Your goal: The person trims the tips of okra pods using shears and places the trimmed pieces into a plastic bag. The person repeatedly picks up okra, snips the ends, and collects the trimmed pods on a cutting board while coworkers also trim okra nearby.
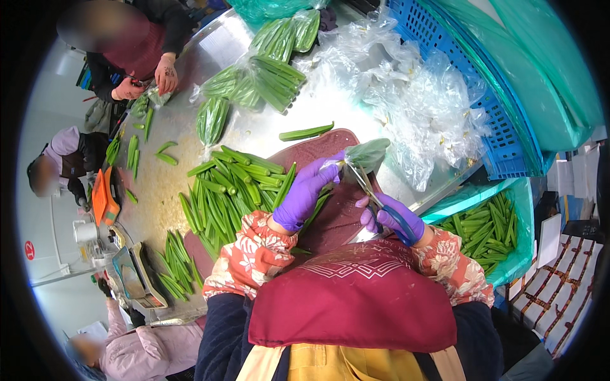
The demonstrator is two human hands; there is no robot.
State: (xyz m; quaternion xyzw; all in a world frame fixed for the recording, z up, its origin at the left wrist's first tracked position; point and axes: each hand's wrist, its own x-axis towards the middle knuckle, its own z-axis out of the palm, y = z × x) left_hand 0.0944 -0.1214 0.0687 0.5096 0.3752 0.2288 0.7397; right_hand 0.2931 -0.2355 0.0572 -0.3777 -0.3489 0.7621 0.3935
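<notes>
My left hand [304, 193], in a purple glove, pinches the gathered neck of a clear plastic bag [368, 154] that looks green inside. In my right hand [393, 218], also purple-gloved, is a pair of scissors [365, 182] with blue handles. Its blades point up to the bag's neck beside my left fingertips; whether they touch it I cannot tell. Both hands are over a dark red cloth [337, 216]. A heap of loose green okra [222, 197] lies left of my left hand, and one single okra pod [306, 131] sits farther off.
Filled okra bags [273, 79] lie at the far side of the metal table. Crumpled clear bags [406, 101] pile up by a blue crate [464, 70]. At right stands a green-lined bin of okra [489, 228]. Left are a scale [141, 279] and co-workers, one with gloved hands [166, 73].
</notes>
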